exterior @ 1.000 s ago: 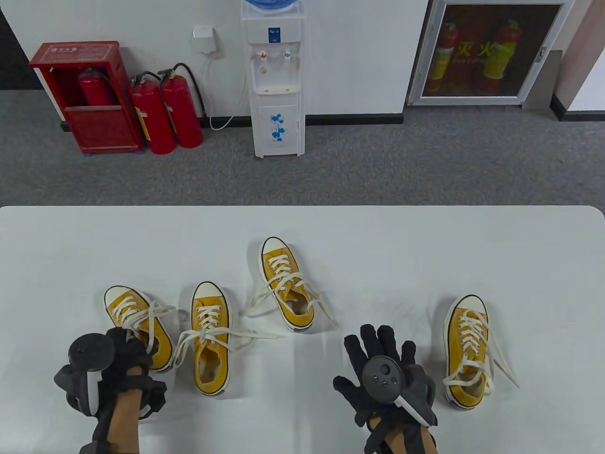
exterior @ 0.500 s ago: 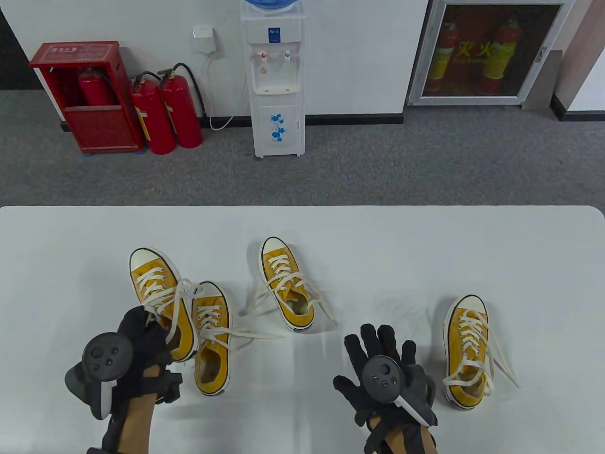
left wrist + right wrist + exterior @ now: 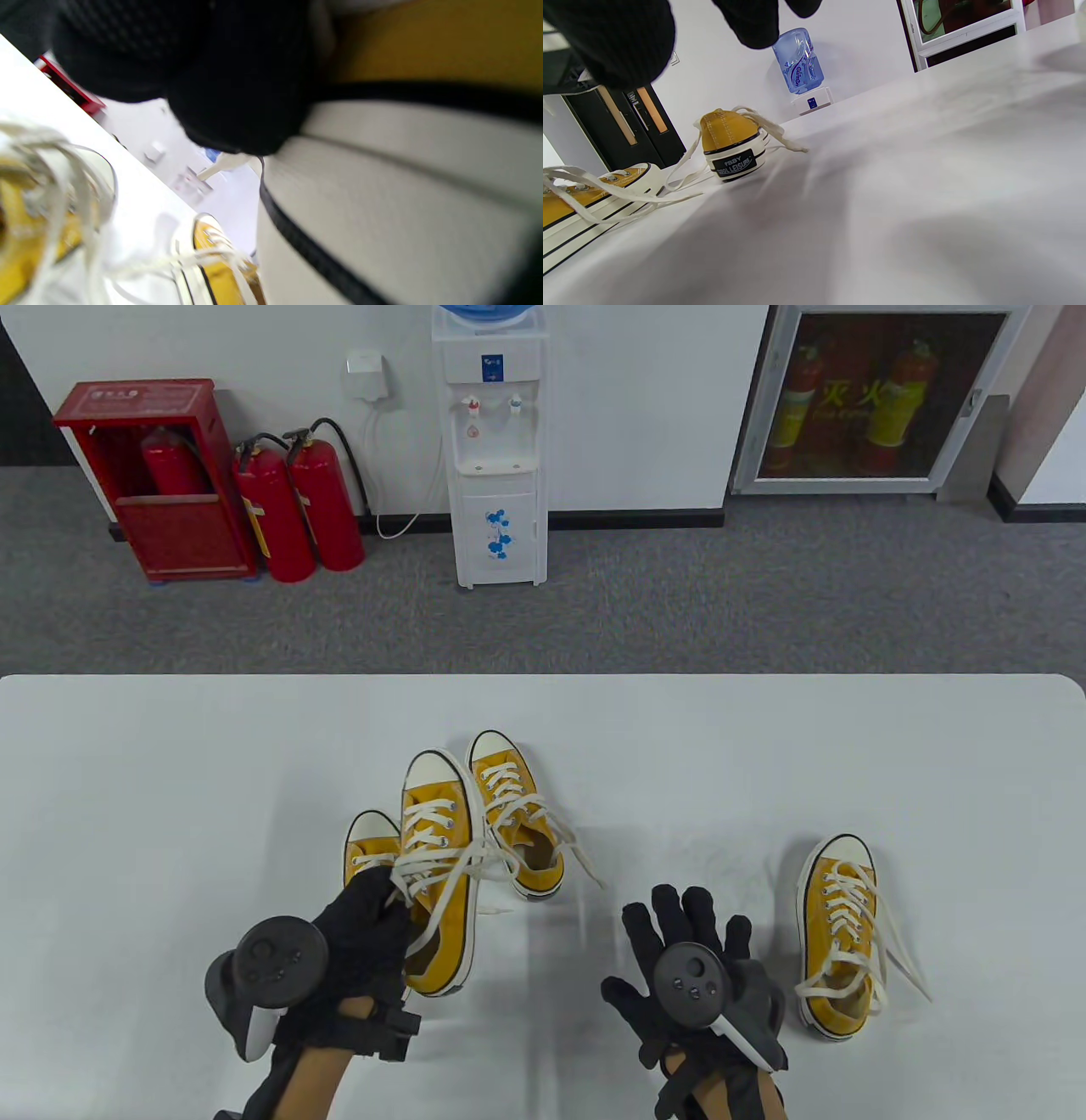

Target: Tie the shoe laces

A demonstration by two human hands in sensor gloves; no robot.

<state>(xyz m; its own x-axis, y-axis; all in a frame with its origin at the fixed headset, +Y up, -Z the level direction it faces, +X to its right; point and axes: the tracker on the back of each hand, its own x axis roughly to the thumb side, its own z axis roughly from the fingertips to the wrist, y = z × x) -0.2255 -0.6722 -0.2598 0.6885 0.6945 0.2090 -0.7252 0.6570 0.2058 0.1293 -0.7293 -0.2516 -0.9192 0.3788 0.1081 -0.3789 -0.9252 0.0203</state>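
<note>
Several yellow canvas shoes with loose white laces are on the white table. My left hand grips one yellow shoe by its side near the heel and holds it raised over a second shoe. The held shoe's toe lies beside a third shoe. In the left wrist view my fingers wrap the held shoe's white sole. My right hand is spread flat and empty, left of the fourth shoe. The third shoe's heel faces the right wrist camera.
Beyond the table's far edge are grey carpet, a water dispenser, red fire extinguishers and a red cabinet. Bare tabletop stretches across the far half and between the two hands.
My left hand has lifted the leftmost shoe and carried it right, over the second shoe and up beside the third. The right hand has stayed almost still.
</note>
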